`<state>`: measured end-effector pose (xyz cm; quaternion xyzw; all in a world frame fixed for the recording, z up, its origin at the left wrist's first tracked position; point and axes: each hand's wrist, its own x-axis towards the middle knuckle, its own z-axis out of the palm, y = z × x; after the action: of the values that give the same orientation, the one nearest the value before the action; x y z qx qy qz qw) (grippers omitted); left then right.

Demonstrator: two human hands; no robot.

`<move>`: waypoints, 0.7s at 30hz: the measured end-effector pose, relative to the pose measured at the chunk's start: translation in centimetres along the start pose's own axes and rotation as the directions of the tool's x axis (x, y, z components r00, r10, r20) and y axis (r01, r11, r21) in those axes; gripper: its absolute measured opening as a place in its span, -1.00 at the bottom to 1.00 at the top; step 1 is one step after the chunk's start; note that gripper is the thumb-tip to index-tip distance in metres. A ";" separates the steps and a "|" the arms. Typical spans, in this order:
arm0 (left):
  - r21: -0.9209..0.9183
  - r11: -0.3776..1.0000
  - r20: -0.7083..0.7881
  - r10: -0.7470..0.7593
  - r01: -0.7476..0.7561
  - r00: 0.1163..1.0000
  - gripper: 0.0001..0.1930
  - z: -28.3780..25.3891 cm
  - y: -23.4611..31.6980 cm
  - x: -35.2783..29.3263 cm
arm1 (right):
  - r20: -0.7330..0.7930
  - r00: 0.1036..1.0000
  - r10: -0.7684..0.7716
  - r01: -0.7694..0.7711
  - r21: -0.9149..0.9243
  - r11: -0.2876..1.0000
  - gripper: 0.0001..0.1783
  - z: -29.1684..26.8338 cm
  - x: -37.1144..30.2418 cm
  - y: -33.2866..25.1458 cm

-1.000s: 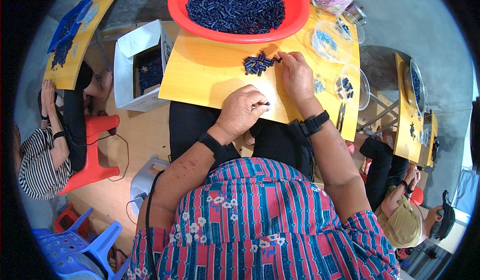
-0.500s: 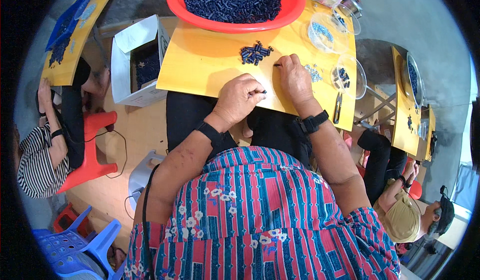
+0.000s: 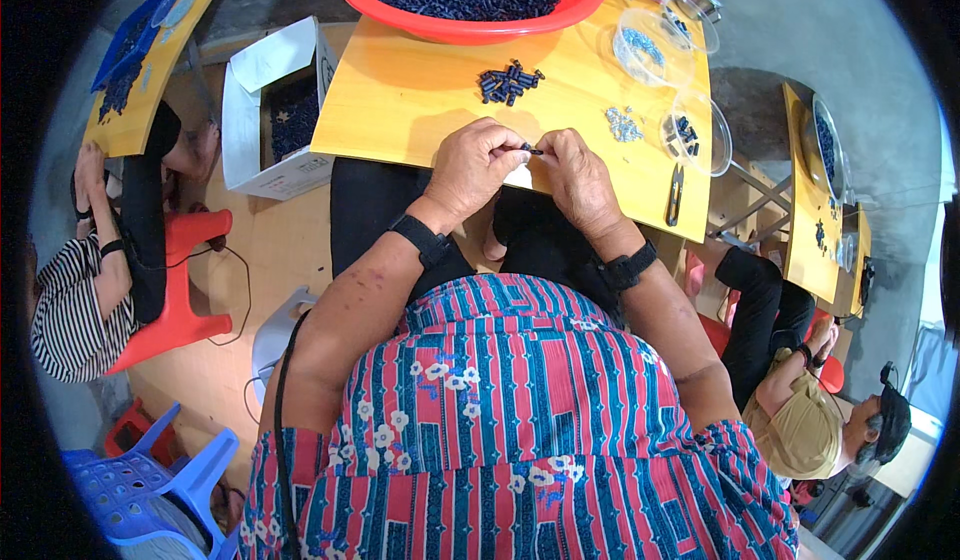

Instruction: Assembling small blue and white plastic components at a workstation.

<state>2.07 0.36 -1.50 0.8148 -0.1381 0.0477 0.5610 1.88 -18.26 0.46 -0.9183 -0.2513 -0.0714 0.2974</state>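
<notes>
Over the near edge of the yellow table [image 3: 400, 100], my two hands meet at a small black cylindrical piece [image 3: 532, 149]. My left hand [image 3: 474, 168] pinches it from one side between thumb and forefinger. From the other side, the closed fingertips of my right hand [image 3: 578, 180] grip its end; whether they hold a second part is too small to make out. Just beyond my hands lies a small pile of black cylindrical pieces [image 3: 509, 84]. To the right of my right hand are scattered small silvery-clear parts [image 3: 624, 125].
A red basin [image 3: 470, 32] full of black pieces stands at the far edge. Clear plastic tubs [image 3: 714, 138] and black thread snips [image 3: 675, 196] lie along the right. A white carton [image 3: 270, 55] sits left of the table. Other people sit at tables on both sides.
My right hand has come back from near the pile toward my left hand. My hands now meet at the black piece. The whole view has shifted slightly.
</notes>
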 end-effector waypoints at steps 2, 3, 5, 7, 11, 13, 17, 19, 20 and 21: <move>0.000 1.000 0.003 -0.002 0.002 1.000 -0.88 0.0 0.0 -0.1 | 0.019 1.000 -0.012 0.012 -0.001 1.000 -0.86 0.0 -0.1 0.0; -0.002 1.000 0.005 -0.004 0.004 1.000 -0.89 0.0 0.0 -0.1 | 0.040 0.999 -0.026 0.026 -0.002 1.000 -0.83 0.0 -0.1 0.0; -0.004 1.000 0.007 -0.003 0.003 1.000 -0.89 0.0 0.0 -0.2 | 0.050 0.998 -0.023 0.023 0.001 1.000 -0.79 0.0 -0.2 -0.2; -0.011 1.000 0.026 -0.018 0.018 1.000 -0.90 0.1 0.0 -0.2 | 0.065 0.998 -0.015 0.015 0.006 1.000 -0.74 0.0 -0.2 -0.2; -0.012 0.999 0.020 -0.032 0.032 0.999 -0.90 0.1 0.2 -0.2 | 0.073 0.997 -0.006 0.006 -0.009 1.000 -0.88 0.0 0.0 -0.6; 0.008 1.000 -0.002 -0.025 0.025 1.000 -0.88 0.1 0.2 -0.2 | 0.069 0.998 0.008 -0.008 -0.011 1.000 -0.89 0.1 0.1 -0.9; -0.010 0.999 -0.009 -0.048 0.048 0.999 -0.87 0.0 0.2 -0.2 | -0.037 0.981 0.190 -0.175 0.251 0.952 -0.89 0.5 -0.1 -0.6; 0.001 1.000 -0.022 -0.018 0.018 1.000 -0.88 0.1 0.1 -0.1 | -0.020 0.960 0.278 -0.257 0.322 0.911 -0.88 0.6 -0.1 -0.6; 0.001 1.000 -0.022 -0.018 0.018 1.000 -0.88 0.1 0.0 -0.2 | 0.003 0.932 0.362 -0.331 0.409 0.850 -0.87 0.7 -0.2 -0.6; -0.002 1.000 -0.021 -0.018 0.018 1.000 -0.88 0.1 0.0 -0.2 | 0.033 0.896 0.442 -0.400 0.489 0.775 -0.86 0.6 -0.2 -0.6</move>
<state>1.90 0.32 -1.59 0.8148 -0.1250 0.0513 0.5637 1.39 -17.54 0.22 -0.8431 -0.0365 0.0239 0.5361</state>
